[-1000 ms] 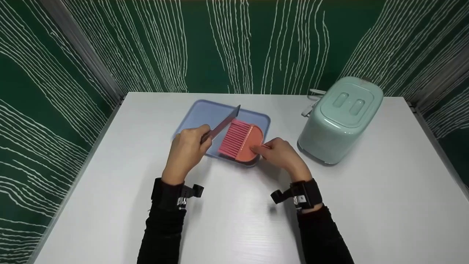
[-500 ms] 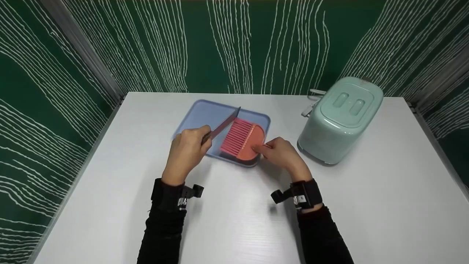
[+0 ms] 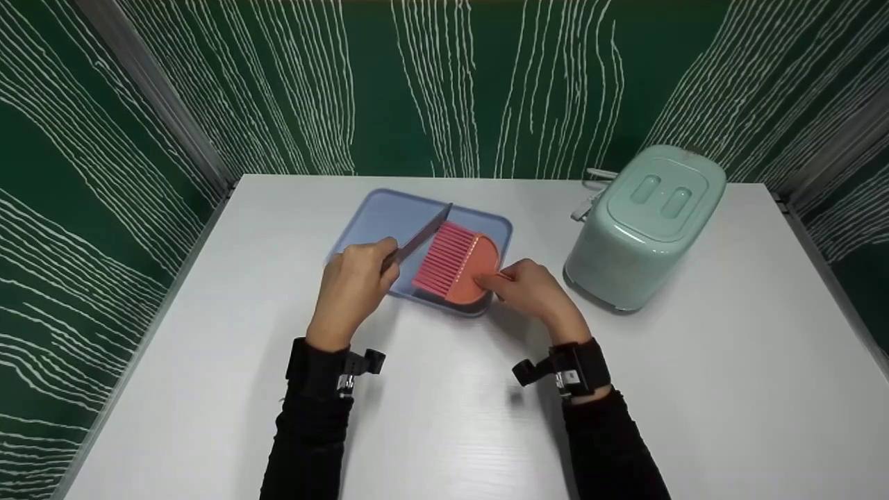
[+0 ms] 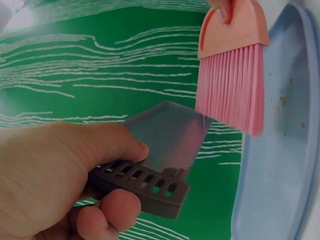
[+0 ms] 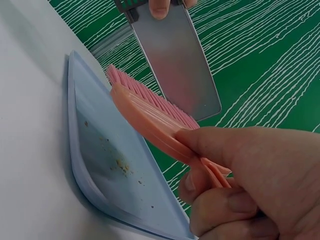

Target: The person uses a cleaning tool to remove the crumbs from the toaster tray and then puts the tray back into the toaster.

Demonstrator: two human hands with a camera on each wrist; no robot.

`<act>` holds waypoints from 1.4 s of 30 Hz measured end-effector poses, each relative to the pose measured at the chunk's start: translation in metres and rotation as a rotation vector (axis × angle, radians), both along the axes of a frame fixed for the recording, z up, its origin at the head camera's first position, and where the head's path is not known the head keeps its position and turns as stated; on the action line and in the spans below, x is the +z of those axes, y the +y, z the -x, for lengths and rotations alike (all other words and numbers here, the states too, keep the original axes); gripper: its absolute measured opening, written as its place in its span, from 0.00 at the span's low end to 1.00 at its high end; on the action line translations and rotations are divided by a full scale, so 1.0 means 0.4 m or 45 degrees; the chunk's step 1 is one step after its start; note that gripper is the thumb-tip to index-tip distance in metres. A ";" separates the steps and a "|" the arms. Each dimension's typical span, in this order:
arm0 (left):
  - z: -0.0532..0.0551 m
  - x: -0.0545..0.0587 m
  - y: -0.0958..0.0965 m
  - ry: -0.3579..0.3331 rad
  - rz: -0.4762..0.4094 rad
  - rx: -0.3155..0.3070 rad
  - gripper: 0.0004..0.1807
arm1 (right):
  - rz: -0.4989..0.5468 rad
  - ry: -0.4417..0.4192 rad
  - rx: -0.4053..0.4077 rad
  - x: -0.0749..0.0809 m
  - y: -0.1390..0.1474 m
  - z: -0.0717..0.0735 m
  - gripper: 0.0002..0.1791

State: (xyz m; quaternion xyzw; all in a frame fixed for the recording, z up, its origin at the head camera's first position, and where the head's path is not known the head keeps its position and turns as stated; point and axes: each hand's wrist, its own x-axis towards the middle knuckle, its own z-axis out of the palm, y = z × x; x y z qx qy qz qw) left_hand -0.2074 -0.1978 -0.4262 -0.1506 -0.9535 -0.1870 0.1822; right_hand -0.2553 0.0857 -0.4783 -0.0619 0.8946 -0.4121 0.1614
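In the head view my left hand (image 3: 358, 278) grips a metal scraper (image 3: 420, 239), its flat blade seen nearly edge-on. A dark slotted handle (image 4: 150, 185) shows in the left wrist view, with thumb and fingers on either side. My right hand (image 3: 535, 292) pinches a small orange hand brush (image 3: 476, 271) by its narrow end. Its pink bristles (image 4: 230, 85) face the blade and appear close to it; I cannot tell whether they touch. Both tools are over a blue tray (image 3: 382, 215). Brown crumbs (image 5: 121, 165) lie on the tray in the right wrist view.
A mint-green toaster (image 3: 642, 236) with a lid stands to the right of the tray, its white cable (image 3: 589, 205) behind it. The white table (image 3: 444, 417) ends at a green wall (image 3: 389, 83) with white lines.
The brush shifted slightly right, then back left towards the scraper. The scraper's tip has moved only a little. Both hands keep their hold, and the tray and toaster stay put.
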 end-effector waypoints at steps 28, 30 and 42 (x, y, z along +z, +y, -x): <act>-0.002 0.011 -0.001 -0.015 -0.017 -0.031 0.11 | -0.089 -0.036 -0.037 -0.011 0.005 0.009 0.32; -0.001 0.011 -0.002 -0.013 -0.013 -0.024 0.11 | -0.089 -0.040 -0.035 -0.009 0.004 0.008 0.32; 0.011 -0.004 -0.014 0.026 0.010 0.016 0.07 | -0.017 -0.004 -0.007 0.025 -0.002 -0.008 0.31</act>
